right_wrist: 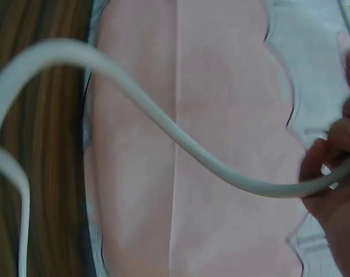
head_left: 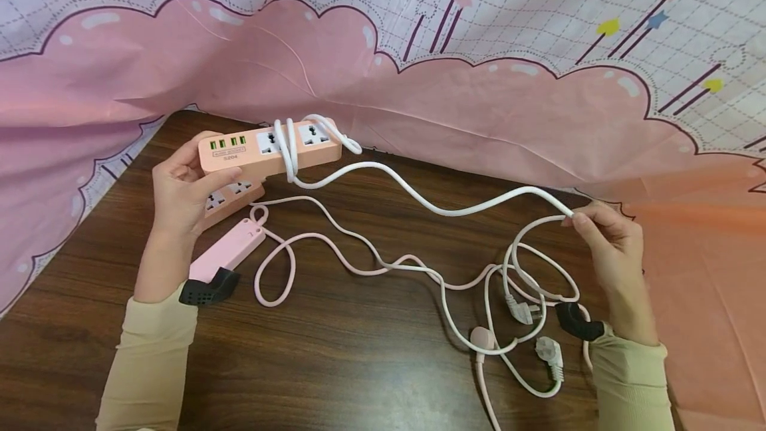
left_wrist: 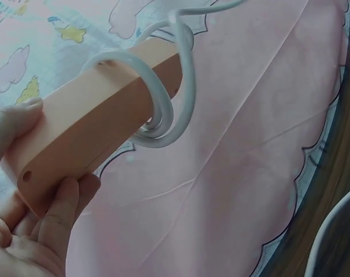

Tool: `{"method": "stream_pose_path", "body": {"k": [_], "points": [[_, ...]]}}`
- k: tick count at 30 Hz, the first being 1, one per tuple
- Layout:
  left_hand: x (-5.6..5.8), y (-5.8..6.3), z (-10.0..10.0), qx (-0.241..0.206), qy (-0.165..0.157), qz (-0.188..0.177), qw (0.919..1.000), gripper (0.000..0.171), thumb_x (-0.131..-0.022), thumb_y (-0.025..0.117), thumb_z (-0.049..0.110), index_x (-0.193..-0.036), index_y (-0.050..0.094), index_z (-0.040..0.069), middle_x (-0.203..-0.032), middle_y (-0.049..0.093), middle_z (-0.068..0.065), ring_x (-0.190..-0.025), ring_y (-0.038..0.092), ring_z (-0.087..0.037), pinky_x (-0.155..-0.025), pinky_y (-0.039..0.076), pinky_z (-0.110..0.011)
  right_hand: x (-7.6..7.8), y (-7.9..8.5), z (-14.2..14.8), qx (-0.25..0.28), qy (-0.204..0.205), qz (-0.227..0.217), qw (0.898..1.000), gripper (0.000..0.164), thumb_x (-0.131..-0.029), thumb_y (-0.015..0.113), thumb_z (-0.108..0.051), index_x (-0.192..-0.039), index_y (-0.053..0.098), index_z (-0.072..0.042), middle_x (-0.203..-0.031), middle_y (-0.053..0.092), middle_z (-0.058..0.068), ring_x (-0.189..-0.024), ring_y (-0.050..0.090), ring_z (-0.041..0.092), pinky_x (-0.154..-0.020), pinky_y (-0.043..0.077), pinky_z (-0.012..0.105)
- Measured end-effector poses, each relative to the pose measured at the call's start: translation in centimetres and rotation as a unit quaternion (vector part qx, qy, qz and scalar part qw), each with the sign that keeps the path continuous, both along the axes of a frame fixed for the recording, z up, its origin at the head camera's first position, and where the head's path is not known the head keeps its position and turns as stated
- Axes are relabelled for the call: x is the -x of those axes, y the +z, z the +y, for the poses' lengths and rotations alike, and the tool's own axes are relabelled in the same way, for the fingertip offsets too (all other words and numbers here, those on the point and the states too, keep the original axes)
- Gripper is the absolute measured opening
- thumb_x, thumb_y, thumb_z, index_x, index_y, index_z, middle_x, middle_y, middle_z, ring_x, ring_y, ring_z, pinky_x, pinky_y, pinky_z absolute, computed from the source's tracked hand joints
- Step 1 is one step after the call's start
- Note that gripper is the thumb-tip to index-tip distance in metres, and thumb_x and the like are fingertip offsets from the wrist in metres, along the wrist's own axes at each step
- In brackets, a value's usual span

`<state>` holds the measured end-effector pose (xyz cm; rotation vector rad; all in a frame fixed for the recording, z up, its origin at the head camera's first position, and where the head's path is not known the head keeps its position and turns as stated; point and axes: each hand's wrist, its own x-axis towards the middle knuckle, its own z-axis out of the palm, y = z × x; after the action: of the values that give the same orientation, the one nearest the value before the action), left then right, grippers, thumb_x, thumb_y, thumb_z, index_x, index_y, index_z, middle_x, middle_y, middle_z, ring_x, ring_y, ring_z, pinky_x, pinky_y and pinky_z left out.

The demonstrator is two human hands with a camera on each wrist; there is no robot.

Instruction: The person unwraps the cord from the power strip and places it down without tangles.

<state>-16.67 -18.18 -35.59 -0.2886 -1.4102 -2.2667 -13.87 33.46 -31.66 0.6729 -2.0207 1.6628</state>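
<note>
In the head view my left hand [head_left: 182,188] grips one end of a peach power strip [head_left: 266,161] and holds it above the table. Several turns of its white cable [head_left: 473,210] wrap around the strip's far half. From there the cable runs in waves to my right hand [head_left: 616,255], which pinches it between thumb and fingers. Past that hand it loops down to a white plug [head_left: 522,311]. The left wrist view shows the strip's underside [left_wrist: 100,124] with thumb and fingers on opposite sides. At the right edge of the right wrist view, fingers [right_wrist: 339,135] curl around the cable.
A second peach power strip [head_left: 236,198] and a pink power strip [head_left: 224,251] lie on the brown wooden table [head_left: 323,364] by my left arm. Their cords tangle at the right near another white plug [head_left: 547,351] and a pink plug [head_left: 481,339]. A patterned pink cloth [head_left: 449,125] hangs behind.
</note>
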Motion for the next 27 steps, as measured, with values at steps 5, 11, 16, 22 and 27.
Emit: {"method": "stream_pose_path", "body": {"k": [5,11,16,22,27], "points": [[-0.2,0.2,-0.9,-0.024,0.006,0.007,0.9997,0.046,-0.067,0.063,-0.029,-0.108,0.064,-0.008,-0.096,0.067,-0.013,-0.084,0.063,-0.019,-0.067,0.054,-0.023,-0.2,-1.3,2.1,-0.29,-0.065,-0.019,0.955,0.012,-0.079,0.062,0.016,-0.078,0.066,0.005,-0.075,0.062,-0.012,-0.068,0.055,-0.004,-0.06,0.043,0.01],[-0.4,0.4,-1.0,-0.04,0.0,0.014,0.9991,0.047,-0.066,0.064,-0.029,-0.109,0.063,-0.009,-0.096,0.066,-0.014,-0.084,0.063,-0.019,-0.065,0.055,-0.023,-0.1,-3.5,2.5,-0.463,-0.024,-0.099,0.881,0.003,-0.082,0.071,-0.008,-0.079,0.07,-0.008,-0.072,0.059,-0.011,-0.063,0.047,-0.002,-0.053,0.041,0.02],[-0.5,0.5,-0.7,-0.03,-0.009,0.034,0.9989,0.046,-0.066,0.063,-0.029,-0.108,0.063,-0.01,-0.095,0.066,-0.014,-0.085,0.062,-0.02,-0.071,0.054,-0.023,0.2,-5.1,2.3,-0.487,0.008,-0.162,0.858,0.006,-0.082,0.071,-0.011,-0.079,0.072,-0.005,-0.076,0.065,-0.004,-0.066,0.051,-0.001,-0.056,0.046,0.024],[-0.5,0.8,0.1,-0.018,-0.003,0.032,0.9993,0.048,-0.065,0.059,-0.033,-0.106,0.064,-0.009,-0.095,0.067,-0.014,-0.086,0.063,-0.02,-0.073,0.054,-0.024,0.2,-7.0,2.0,-0.494,0.026,-0.168,0.853,0.007,-0.077,0.074,-0.005,-0.075,0.067,-0.007,-0.067,0.061,-0.007,-0.058,0.046,0.0,-0.052,0.041,0.024],[-0.4,0.7,0.5,-0.003,-0.009,0.027,0.9996,0.047,-0.065,0.061,-0.031,-0.107,0.064,-0.01,-0.095,0.066,-0.012,-0.088,0.062,-0.02,-0.077,0.052,-0.023,0.3,-8.3,1.7,-0.513,0.015,-0.156,0.844,0.012,-0.074,0.077,-0.01,-0.07,0.065,-0.012,-0.063,0.058,-0.01,-0.056,0.045,0.0,-0.051,0.04,0.025]]}}
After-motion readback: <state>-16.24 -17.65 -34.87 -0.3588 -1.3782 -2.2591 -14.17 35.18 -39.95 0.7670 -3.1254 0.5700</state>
